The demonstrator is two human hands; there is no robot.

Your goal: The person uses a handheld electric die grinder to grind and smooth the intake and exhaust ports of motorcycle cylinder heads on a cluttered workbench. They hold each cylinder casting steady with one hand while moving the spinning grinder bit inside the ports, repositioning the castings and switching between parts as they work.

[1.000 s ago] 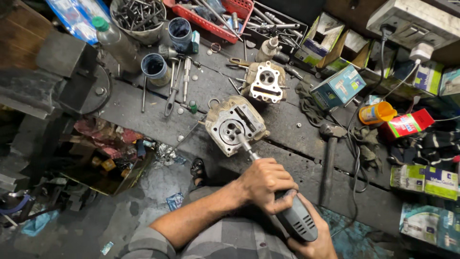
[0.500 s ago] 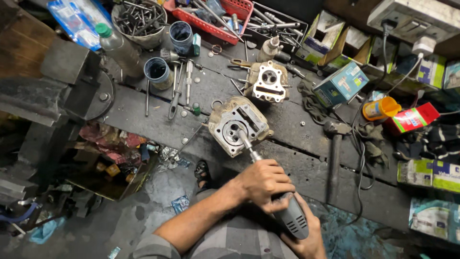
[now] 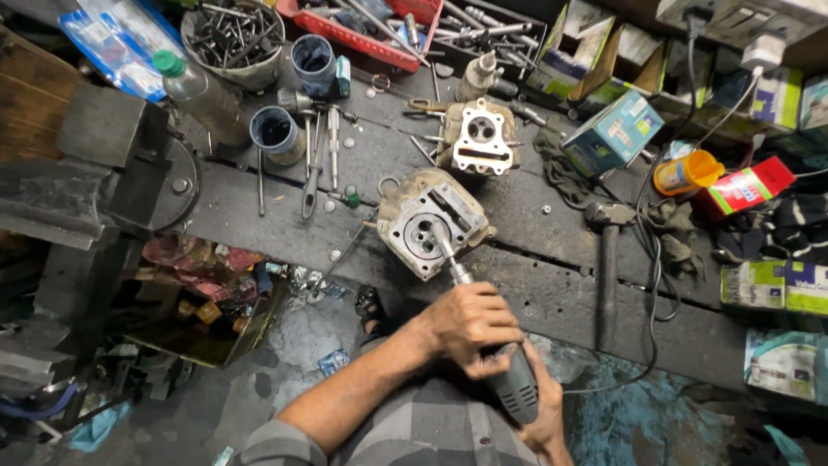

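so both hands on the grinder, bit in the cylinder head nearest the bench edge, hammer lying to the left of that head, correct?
Not quite: in the head view the hammer lies to the right of that cylinder head, not the left. The rest holds: left hand and right hand grip the grinder, bit in that head.

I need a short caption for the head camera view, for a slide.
Both hands, left hand and right hand, hold a grey rotary tool against a cylinder head on a cluttered workbench.

The right hand (image 3: 543,414) is mostly hidden behind the grey rotary tool (image 3: 509,380). The tool's tip vanishes inside the cylinder head (image 3: 427,220). The vise (image 3: 78,190) is cropped at the left edge.
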